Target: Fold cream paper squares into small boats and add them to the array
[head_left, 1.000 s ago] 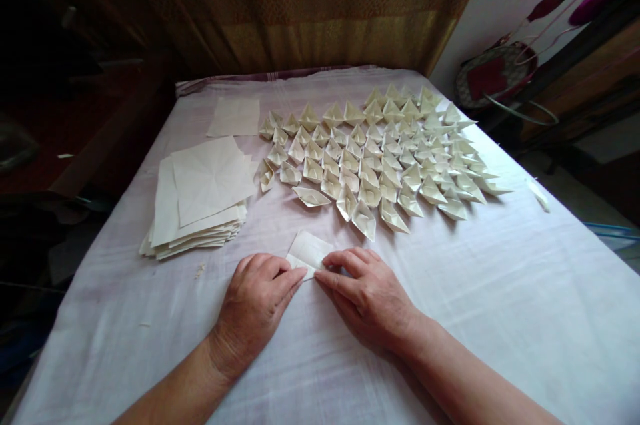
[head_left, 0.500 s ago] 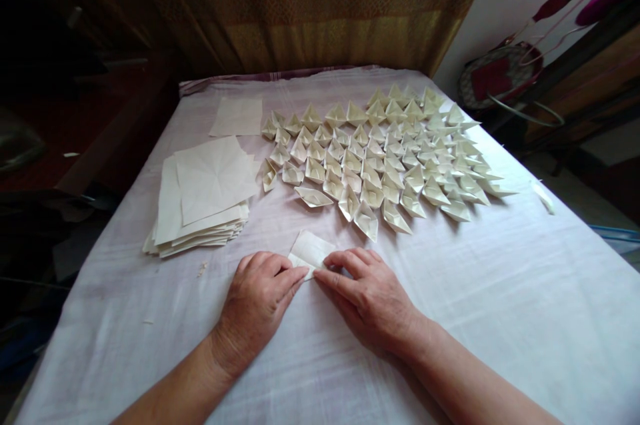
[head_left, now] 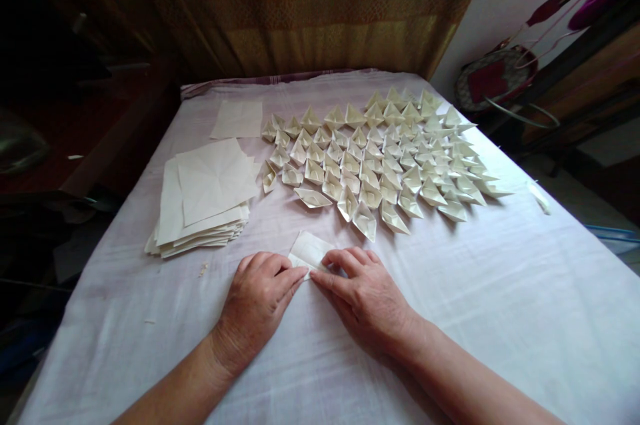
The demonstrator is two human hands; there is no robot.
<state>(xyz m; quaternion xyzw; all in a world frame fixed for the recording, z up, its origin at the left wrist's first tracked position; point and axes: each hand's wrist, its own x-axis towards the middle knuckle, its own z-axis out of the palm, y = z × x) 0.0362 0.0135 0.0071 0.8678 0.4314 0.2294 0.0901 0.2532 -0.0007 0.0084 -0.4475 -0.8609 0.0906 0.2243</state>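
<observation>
A small folded piece of white paper lies on the cloth between my hands, its near edge pinched. My left hand grips its left near side between thumb and fingers. On the right, my right hand holds the other side, the thumb pressed along the near edge close to the left thumb. My palms and fingers cover part of the paper. Just beyond stand several rows of folded paper boats, their points upward.
To the left sits a stack of square paper sheets, with a separate sheet behind it. A pale cloth covers the surface. Small scraps lie near my left hand. A curtain hangs at the back; a bag is at right.
My right thumb and fingers have slid slightly left along the paper's near edge, closer to my left thumb. My left hand stays in place. The view has shifted a little.
</observation>
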